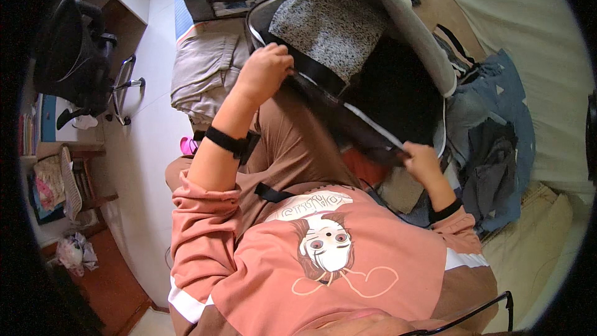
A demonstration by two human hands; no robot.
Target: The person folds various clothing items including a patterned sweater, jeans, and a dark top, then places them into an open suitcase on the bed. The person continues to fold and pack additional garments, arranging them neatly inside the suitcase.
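Note:
An open fabric storage bag [396, 84] with a dark inside and a grey lid [406, 14] folded back lies before me on the bed. My left hand [268, 70] grips its near rim at the left, and my right hand [422, 161] grips the same rim further right. Between them the zipper edge [368, 119] runs taut. A folded black-and-white speckled cloth [326, 28] lies inside, at the far left. Folded beige trousers [205, 70] rest left of the bag. What my fingertips do behind the rim is hidden.
Another grey storage bag [217, 2] stands at the far left of the bed. Dark clothes [489, 158] and a blue patterned cloth [513, 102] are heaped on the right. A black office chair [70, 56] stands on the floor at left.

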